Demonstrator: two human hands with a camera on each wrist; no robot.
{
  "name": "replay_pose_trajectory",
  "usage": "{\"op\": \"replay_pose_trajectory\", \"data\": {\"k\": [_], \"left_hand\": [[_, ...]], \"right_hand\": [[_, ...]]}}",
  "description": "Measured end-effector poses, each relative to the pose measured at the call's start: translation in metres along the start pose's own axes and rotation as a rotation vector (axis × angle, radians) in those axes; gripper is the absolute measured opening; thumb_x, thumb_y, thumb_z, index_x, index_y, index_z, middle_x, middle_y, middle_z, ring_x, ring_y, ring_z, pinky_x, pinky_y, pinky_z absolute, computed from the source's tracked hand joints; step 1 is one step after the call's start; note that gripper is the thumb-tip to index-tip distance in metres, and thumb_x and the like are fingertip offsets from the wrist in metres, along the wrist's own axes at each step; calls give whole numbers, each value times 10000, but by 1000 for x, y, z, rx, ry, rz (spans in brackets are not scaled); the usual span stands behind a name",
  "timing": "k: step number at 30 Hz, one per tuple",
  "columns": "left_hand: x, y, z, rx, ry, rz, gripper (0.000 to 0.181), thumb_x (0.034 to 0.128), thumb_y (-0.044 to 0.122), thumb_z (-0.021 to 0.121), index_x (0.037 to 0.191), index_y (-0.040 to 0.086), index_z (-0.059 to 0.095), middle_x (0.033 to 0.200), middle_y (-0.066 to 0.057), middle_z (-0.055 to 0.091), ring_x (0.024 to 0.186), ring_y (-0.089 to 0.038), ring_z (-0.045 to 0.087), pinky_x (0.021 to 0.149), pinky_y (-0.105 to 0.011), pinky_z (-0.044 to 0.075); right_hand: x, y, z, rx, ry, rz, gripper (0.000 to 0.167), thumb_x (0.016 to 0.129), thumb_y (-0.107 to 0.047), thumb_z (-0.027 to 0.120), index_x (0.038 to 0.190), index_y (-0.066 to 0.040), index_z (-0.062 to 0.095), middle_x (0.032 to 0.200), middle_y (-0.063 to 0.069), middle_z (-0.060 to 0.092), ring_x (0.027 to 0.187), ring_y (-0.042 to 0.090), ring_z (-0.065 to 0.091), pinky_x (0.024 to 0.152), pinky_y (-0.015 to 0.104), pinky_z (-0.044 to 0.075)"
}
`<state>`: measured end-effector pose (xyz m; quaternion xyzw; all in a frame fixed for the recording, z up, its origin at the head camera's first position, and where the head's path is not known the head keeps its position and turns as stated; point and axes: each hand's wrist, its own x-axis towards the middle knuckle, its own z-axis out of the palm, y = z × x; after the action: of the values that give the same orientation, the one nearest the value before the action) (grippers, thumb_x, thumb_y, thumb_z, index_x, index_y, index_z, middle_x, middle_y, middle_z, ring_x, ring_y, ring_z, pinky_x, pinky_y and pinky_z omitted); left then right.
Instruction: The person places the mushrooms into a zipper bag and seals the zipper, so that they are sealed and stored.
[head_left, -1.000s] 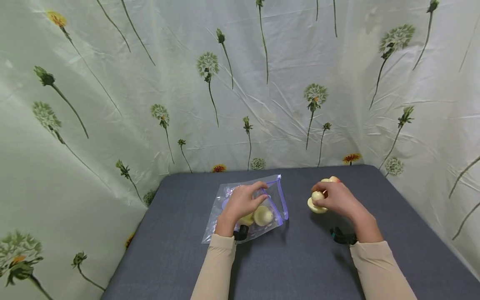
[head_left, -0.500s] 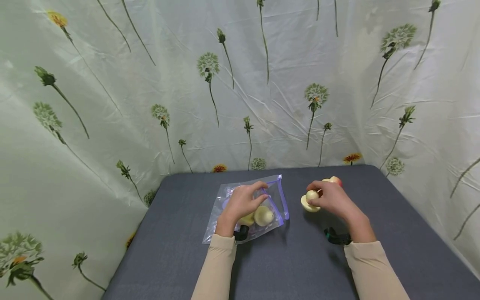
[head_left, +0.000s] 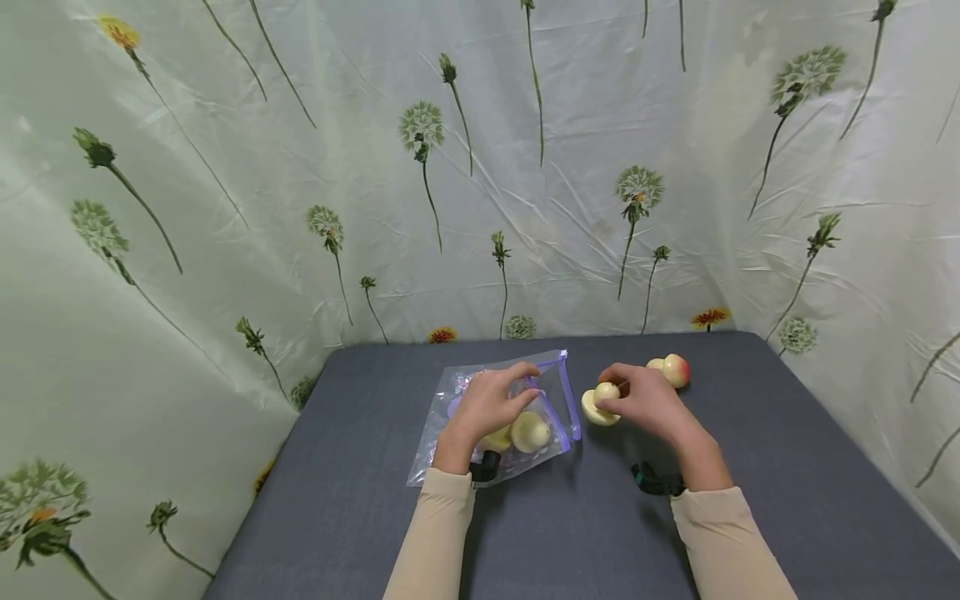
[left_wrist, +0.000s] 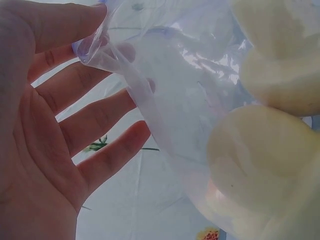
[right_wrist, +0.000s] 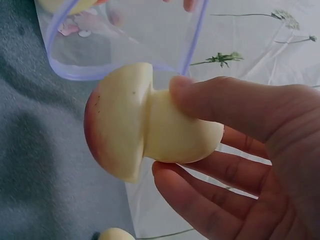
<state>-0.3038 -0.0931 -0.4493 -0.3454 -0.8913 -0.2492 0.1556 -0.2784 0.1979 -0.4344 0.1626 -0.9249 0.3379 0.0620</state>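
A clear zip bag with a purple-edged mouth is held up by my left hand. In the left wrist view, the thumb and index finger of that hand pinch the bag's edge, and the other fingers spread behind the film. Several cream toy mushrooms lie inside the bag. My right hand grips another toy mushroom by its stem, thumb on one side and fingers on the other. Its reddish cap points left, just beside the bag's mouth, which gapes toward it.
One more toy mushroom with a red cap lies on the dark grey table behind the right hand. A pale curtain with a dandelion print hangs along the back and sides of the table.
My right hand has moved left with the toy mushroom, closer to the bag's mouth. The mushroom on the table behind it is more exposed. The left hand and the bag have hardly moved.
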Motion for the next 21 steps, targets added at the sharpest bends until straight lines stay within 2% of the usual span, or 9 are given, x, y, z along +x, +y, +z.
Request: {"op": "replay_pose_trajectory", "data": {"k": [5,11,21], "left_hand": [[0,0,0,-14,-14,-21,278,1007,363,635,1256,243,660,628,49,535,454,-51,248,491,-253,285],[0,2,-1,-1,-12,-28,286,1006,372,635,1265,250,657,592,64,493,448,-53,248,487,-253,286],[1,4,-1,-3,-5,-25,283,1005,358,641,1260,239,661,573,53,477,448,-58,251,483,-254,276]], "right_hand": [[0,-3,8,11,4,30,260,830,-236,833,1033,-117,722,943,16,706,834,201,671,688,369,515],[2,-5,14,24,36,3,258,818,-240,845,1014,-118,729,914,-5,707,809,199,672,684,371,517],[5,-7,22,79,35,-12,250,822,-216,839,1021,-126,718,932,-2,705,816,217,679,677,356,516]]}}
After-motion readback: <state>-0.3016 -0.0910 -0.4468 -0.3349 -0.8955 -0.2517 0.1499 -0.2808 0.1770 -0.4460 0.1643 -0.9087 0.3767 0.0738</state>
